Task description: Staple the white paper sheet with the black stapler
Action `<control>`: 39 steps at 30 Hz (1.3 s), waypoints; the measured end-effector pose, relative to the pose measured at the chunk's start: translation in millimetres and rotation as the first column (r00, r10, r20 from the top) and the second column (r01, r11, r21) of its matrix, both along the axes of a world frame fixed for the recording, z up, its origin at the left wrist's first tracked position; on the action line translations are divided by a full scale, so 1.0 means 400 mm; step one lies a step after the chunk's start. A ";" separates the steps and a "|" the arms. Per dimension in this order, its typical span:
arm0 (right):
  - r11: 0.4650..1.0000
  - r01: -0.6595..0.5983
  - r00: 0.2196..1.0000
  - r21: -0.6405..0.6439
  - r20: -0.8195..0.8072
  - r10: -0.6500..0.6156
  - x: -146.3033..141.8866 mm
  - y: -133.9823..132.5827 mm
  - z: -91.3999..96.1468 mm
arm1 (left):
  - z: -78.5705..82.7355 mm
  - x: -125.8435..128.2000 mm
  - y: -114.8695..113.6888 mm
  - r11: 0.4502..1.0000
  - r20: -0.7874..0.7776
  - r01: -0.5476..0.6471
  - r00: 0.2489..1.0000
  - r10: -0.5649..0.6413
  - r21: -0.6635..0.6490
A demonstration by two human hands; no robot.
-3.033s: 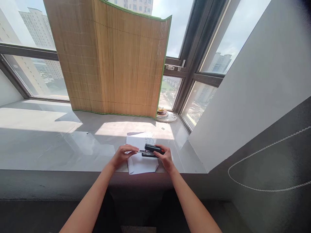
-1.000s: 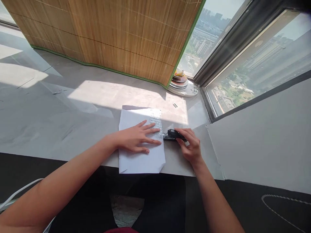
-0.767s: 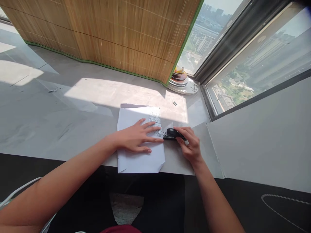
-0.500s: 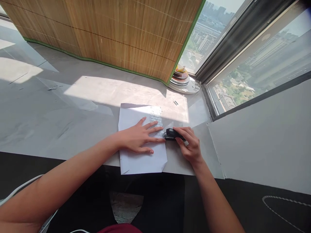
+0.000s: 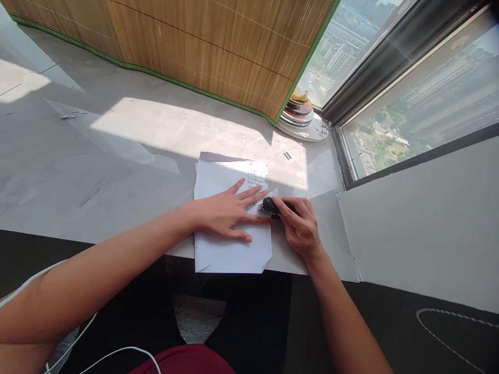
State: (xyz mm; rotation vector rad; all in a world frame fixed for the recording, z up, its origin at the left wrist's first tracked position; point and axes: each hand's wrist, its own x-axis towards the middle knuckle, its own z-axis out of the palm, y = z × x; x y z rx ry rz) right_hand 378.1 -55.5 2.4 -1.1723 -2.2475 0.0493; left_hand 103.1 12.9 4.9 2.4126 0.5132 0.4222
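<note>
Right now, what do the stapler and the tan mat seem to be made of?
The stapler: probably smooth plastic, judging by its even black casing. The tan mat: likely bamboo or wood strips, slightly glossy, judging by fine parallel lines and pale glints.

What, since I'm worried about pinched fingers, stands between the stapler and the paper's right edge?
Nothing visible: the stapler, held in the right hand, overlaps the right edge of the paper. On the left hand, the index finger and middle finger lie close on either side of it; whether they touch it is unclear.
</note>
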 end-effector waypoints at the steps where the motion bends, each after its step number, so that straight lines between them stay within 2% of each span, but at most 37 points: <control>1: 1.000 0.002 1.000 0.001 0.004 -0.002 0.000 0.000 0.000 | 0.000 0.000 0.000 1.000 -0.007 0.012 1.000 -0.012 0.004; 4: 1.000 0.009 1.000 0.006 0.015 -0.009 -0.001 0.000 0.000 | 0.002 0.001 0.000 0.999 -0.019 0.035 0.999 -0.034 0.026; 8: 1.000 0.009 0.999 0.011 0.032 -0.009 0.000 0.000 -0.001 | -0.007 0.002 0.001 1.000 0.033 -0.005 0.999 0.005 0.020; 14: 0.999 0.029 0.998 0.018 0.058 -0.030 -0.002 -0.002 0.000 | -0.022 0.002 0.003 1.000 -0.023 0.018 1.000 -0.018 -0.002; 20: 0.998 0.034 0.997 0.050 0.065 -0.037 -0.002 -0.005 0.003 | -0.005 0.003 0.000 0.998 0.004 0.002 1.000 -0.002 0.058; 27: 0.996 0.008 0.996 0.084 0.092 -0.016 -0.005 0.001 0.001 | 0.028 0.001 -0.005 0.983 -0.185 0.124 0.978 -0.099 0.132; 39: 0.995 0.012 0.994 0.103 0.106 -0.023 -0.008 0.000 0.004 | 0.013 0.001 -0.005 0.977 -0.164 0.106 0.984 -0.076 0.182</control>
